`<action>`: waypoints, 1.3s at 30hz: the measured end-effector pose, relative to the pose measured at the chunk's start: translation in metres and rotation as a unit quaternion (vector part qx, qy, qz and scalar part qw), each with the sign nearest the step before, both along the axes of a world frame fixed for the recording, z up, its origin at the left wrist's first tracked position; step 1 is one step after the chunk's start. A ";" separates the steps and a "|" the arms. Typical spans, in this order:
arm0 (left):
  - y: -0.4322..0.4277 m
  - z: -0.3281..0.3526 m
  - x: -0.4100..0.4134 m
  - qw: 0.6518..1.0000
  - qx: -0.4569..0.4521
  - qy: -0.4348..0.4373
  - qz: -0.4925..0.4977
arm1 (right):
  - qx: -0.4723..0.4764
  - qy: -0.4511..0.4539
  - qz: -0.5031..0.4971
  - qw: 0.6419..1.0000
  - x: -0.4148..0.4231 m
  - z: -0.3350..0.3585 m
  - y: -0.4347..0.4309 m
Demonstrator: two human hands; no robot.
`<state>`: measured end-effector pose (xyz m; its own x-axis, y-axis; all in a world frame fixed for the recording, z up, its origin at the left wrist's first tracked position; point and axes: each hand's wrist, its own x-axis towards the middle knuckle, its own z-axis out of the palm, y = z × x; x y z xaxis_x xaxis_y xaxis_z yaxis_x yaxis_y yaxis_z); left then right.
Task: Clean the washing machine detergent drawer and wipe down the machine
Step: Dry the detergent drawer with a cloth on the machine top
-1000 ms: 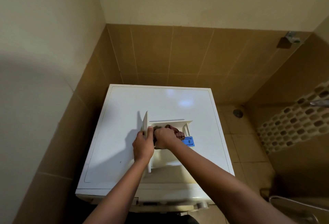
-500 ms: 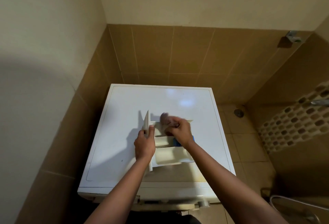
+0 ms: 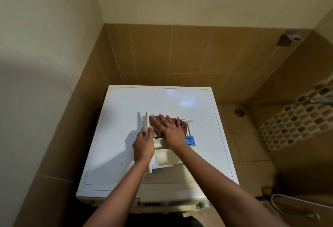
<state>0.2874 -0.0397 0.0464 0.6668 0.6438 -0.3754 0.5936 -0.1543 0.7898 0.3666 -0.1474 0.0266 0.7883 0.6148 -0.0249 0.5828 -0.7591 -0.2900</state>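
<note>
Since half a second ago the right hand (image 3: 170, 131) has gone from bunched to flat, fingers spread, pressing the maroon cloth (image 3: 181, 124) into the far compartment of the detergent drawer (image 3: 164, 156). That drawer lies on the washing machine (image 3: 126, 109) lid, its blue insert (image 3: 190, 140) just beside the right wrist. A brown tiled wall (image 3: 180, 55) stands close behind, and a floor drain (image 3: 239, 111) sits to the right. The left hand (image 3: 143, 146) grips the drawer's upright front panel (image 3: 146, 120) between thumb and fingers.
</note>
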 end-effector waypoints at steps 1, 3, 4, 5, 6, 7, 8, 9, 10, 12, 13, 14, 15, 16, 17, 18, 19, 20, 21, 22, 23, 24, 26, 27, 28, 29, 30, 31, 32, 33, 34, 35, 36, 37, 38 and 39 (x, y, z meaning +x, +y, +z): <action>0.000 0.000 0.000 1.000 0.001 0.002 0.000 | -0.005 -0.003 -0.010 1.000 0.003 0.000 -0.006; 0.000 0.000 0.000 1.000 0.002 0.001 -0.002 | -0.005 0.001 -0.033 0.999 0.005 -0.001 -0.018; 0.000 0.000 0.000 1.000 -0.001 -0.001 -0.002 | -0.005 0.000 -0.044 0.999 0.008 -0.002 -0.023; 0.000 0.000 0.000 1.000 -0.004 -0.003 -0.002 | -0.009 -0.005 -0.053 0.999 0.011 -0.003 -0.030; 0.000 -0.001 0.000 1.000 -0.008 -0.004 -0.002 | -0.010 -0.006 -0.062 0.998 0.014 -0.003 -0.037; 0.001 -0.002 0.000 1.000 -0.009 -0.005 -0.001 | -0.006 -0.002 -0.074 0.997 0.017 -0.002 -0.043; 0.001 -0.003 -0.001 1.000 -0.012 -0.005 -0.001 | 0.003 0.005 -0.090 0.996 0.019 0.000 -0.048; 0.002 -0.002 -0.001 1.000 -0.014 -0.006 0.000 | 0.011 0.014 -0.110 0.994 0.021 0.001 -0.053; 0.002 -0.002 -0.001 1.000 -0.016 -0.006 0.000 | 0.025 0.019 -0.135 0.990 0.022 0.002 -0.057; 0.001 -0.002 0.000 1.000 -0.017 -0.008 -0.001 | 0.066 0.047 -0.227 0.971 0.025 0.002 -0.064; 0.000 -0.002 0.000 1.000 -0.018 -0.010 0.000 | 0.112 0.078 -0.295 0.946 0.027 0.004 -0.066; 0.000 -0.001 0.000 1.000 -0.021 -0.011 0.002 | 0.157 0.106 -0.354 0.916 0.029 0.005 -0.066; 0.000 0.000 0.000 1.000 -0.023 -0.013 0.005 | 0.184 0.124 -0.395 0.891 0.030 0.005 -0.065; 0.000 -0.001 0.000 1.000 -0.023 -0.012 0.007 | 0.187 0.118 -0.411 0.885 0.029 0.005 -0.061; 0.000 -0.001 0.000 1.000 -0.021 -0.012 0.006 | 0.191 0.096 -0.413 0.885 0.027 0.005 -0.056; 0.000 -0.002 0.000 1.000 -0.019 -0.011 0.004 | 0.199 0.061 -0.403 0.891 0.025 0.004 -0.054; 0.000 -0.001 0.000 1.000 -0.016 -0.013 0.003 | 0.205 0.032 -0.383 0.900 0.023 0.003 -0.048; 0.000 0.000 0.000 1.000 -0.013 -0.014 0.002 | 0.199 0.007 -0.353 0.914 0.020 0.003 -0.043; 0.000 0.000 0.000 1.000 -0.009 -0.014 0.001 | 0.176 -0.015 -0.320 0.931 0.017 0.004 -0.037; 0.000 0.000 0.000 1.000 -0.004 -0.011 0.001 | 0.130 -0.039 -0.286 0.949 0.013 0.005 -0.026; 0.000 0.000 0.000 1.000 0.000 -0.009 0.000 | 0.097 -0.054 -0.253 0.961 0.009 0.006 -0.013; 0.000 0.000 0.000 1.000 0.004 -0.006 -0.001 | 0.071 -0.060 -0.212 0.973 0.002 0.008 0.004; -0.001 0.001 0.001 1.000 0.012 -0.001 0.004 | 0.076 -0.037 -0.115 0.990 -0.015 0.010 0.039; 0.000 0.001 0.001 1.000 0.013 -0.001 0.008 | 0.101 0.002 -0.088 0.991 -0.020 0.014 0.049; 0.001 0.000 0.001 1.000 0.010 -0.002 0.011 | 0.139 0.040 -0.084 0.986 -0.022 0.017 0.052; 0.001 0.001 0.000 1.000 0.006 -0.003 0.012 | 0.166 0.063 -0.084 0.981 -0.019 0.016 0.048; 0.002 0.001 -0.001 1.000 0.004 -0.002 0.011 | 0.174 0.074 -0.080 0.979 -0.016 0.015 0.041; 0.002 0.001 -0.001 1.000 0.004 0.001 0.011 | 0.170 0.080 -0.071 0.980 -0.011 0.012 0.031; 0.002 0.001 -0.001 1.000 0.004 0.004 0.010 | 0.154 0.079 -0.058 0.983 -0.005 0.010 0.021; 0.002 0.001 0.000 1.000 0.003 0.006 0.010 | 0.139 0.073 -0.049 0.986 0.001 0.008 0.011; 0.002 0.001 0.000 1.000 0.001 0.005 0.011 | 0.125 0.068 -0.049 0.989 0.006 0.006 0.003; 0.002 0.002 -0.001 1.000 -0.002 0.003 0.011 | 0.112 0.058 -0.055 0.991 0.010 0.004 -0.005; 0.002 0.002 -0.001 1.000 -0.006 -0.001 0.011 | 0.097 0.051 -0.072 0.991 0.013 0.004 -0.014; 0.002 0.001 -0.001 1.000 -0.010 -0.004 0.011 | 0.085 0.045 -0.095 0.991 0.016 0.004 -0.023; 0.002 0.001 -0.002 1.000 -0.013 -0.007 0.012 | 0.073 0.040 -0.125 0.989 0.017 0.004 -0.033; 0.002 0.001 -0.002 1.000 -0.013 -0.009 0.013 | 0.067 0.036 -0.163 0.984 0.019 0.005 -0.041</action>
<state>0.2858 -0.0376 0.0476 0.6565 0.6510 -0.3810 0.5831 -0.1175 0.8039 0.3853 -0.1886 0.0311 0.9431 0.3317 -0.0233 0.2898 -0.8542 -0.4317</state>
